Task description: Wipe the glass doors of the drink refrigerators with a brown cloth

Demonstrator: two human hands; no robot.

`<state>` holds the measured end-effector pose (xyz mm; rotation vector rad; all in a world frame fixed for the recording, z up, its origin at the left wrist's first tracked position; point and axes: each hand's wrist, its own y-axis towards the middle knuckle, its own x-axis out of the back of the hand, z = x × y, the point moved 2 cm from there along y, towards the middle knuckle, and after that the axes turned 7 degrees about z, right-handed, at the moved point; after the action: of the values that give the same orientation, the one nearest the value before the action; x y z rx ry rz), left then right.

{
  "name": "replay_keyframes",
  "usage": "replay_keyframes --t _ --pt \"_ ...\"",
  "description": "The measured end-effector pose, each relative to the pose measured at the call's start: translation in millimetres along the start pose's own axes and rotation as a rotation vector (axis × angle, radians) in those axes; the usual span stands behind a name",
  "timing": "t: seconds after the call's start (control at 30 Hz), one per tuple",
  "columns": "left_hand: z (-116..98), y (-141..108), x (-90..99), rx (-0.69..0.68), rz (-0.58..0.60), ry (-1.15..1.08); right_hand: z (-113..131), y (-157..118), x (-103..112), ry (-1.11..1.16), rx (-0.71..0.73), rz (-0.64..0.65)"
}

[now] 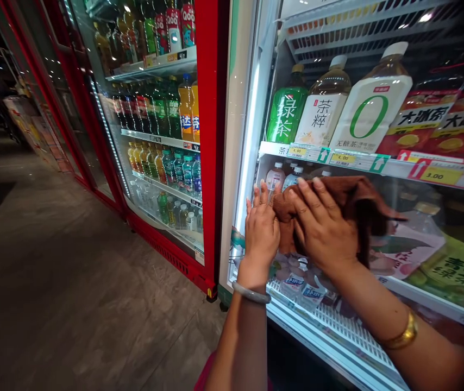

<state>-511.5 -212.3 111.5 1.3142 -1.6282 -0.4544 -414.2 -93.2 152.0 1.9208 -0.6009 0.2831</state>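
Note:
A brown cloth point(348, 190) is bunched against the glass door of a lit drinks cooler. My right hand point(324, 225) presses flat on it, fingers spread, holding it to the glass. Just left of the cloth, my left hand point(262, 225) lies with fingers stretched upward against the door, close to its left edge; its thumb side touches or nearly touches the cloth. Behind the glass, above my hands, stand a green tea bottle point(287, 108), a white-labelled bottle point(321, 111) and a larger bottle with a green ring point(372, 106).
To the left is a red-framed cooler point(209, 136) with several shelves of bottles. A shelf edge with price tags point(436, 174) runs behind the glass. The grey floor point(73, 293) spreads across the lower left. Stacked boxes point(38, 130) stand farther back at the left.

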Motion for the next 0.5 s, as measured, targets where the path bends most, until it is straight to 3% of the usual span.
replay_keyframes --t 0.1,0.2,0.33,0.4,0.5 --pt "3.6 -1.0 1.8 0.034 -0.010 -0.014 6.9 -18.5 -3.0 -0.013 0.089 0.071" --pt "1.1 -1.6 2.1 0.018 0.013 -0.030 -7.8 -33.4 6.0 -0.018 0.130 0.137" --pt "-9.8 0.7 -1.0 -0.054 0.030 -0.024 -27.6 -15.0 18.1 -0.039 0.064 0.028" --pt "-13.0 2.1 -2.1 -0.052 0.003 -0.033 -24.0 -0.1 14.7 -0.046 0.011 -0.013" --pt "-9.8 2.7 -1.1 0.041 -0.057 -0.067 -4.4 6.8 0.2 0.013 0.058 0.031"
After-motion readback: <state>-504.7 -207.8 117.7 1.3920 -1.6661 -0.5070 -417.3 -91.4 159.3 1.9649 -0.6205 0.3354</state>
